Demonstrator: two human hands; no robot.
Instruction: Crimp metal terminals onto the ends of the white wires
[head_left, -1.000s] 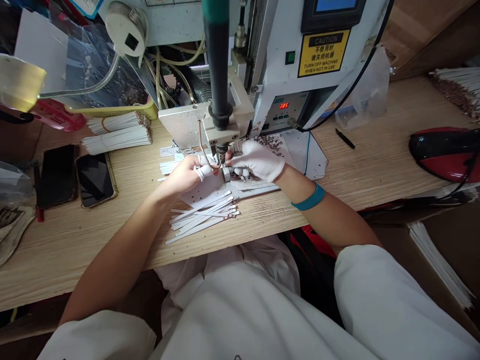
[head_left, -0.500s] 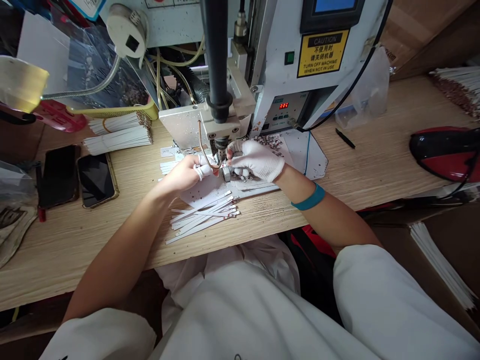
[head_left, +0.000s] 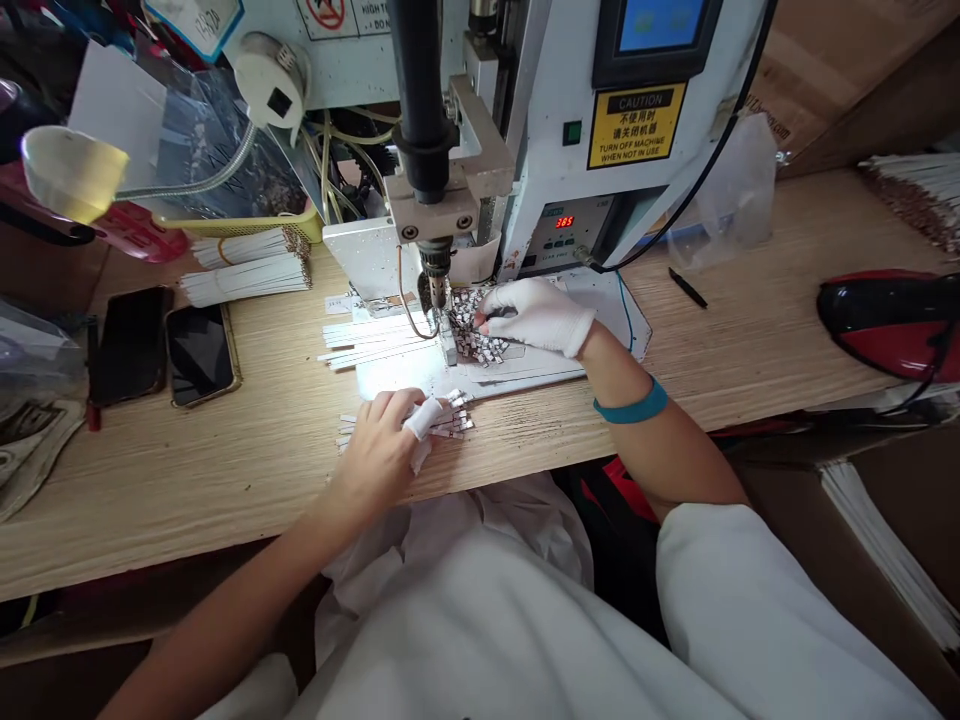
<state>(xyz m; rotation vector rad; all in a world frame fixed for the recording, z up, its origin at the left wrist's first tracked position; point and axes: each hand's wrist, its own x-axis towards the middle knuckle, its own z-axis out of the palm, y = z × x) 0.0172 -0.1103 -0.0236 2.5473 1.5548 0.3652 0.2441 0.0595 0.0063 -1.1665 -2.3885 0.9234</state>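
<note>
My left hand (head_left: 386, 440), with white covers on some fingers, is curled over a pile of flat white strips (head_left: 456, 420) at the table's front. Its fingertips are hidden, so what they grip is unclear. My right hand (head_left: 540, 318), in a white glove with bare fingertips, pinches at a heap of small white-and-dark pieces (head_left: 476, 340); anything between those fingers is too small to make out. Left of the heap stands a small metal block (head_left: 448, 345) beneath the machine's vertical tip (head_left: 435, 288). More white strips (head_left: 367, 335) lie side by side left of the block.
The machine (head_left: 525, 230) has a red digital display and a caution label. A thin curved copper-coloured tube (head_left: 401, 295) hangs beside the tip. Two phones (head_left: 201, 352) and bundled strips (head_left: 247, 280) lie left. A black pen (head_left: 688, 288) and a red-black device (head_left: 885, 320) are right.
My left hand has moved from under the tip down towards me, onto the front pile. My right hand has shifted right, from the block to the heap. The tip and block now show.
</note>
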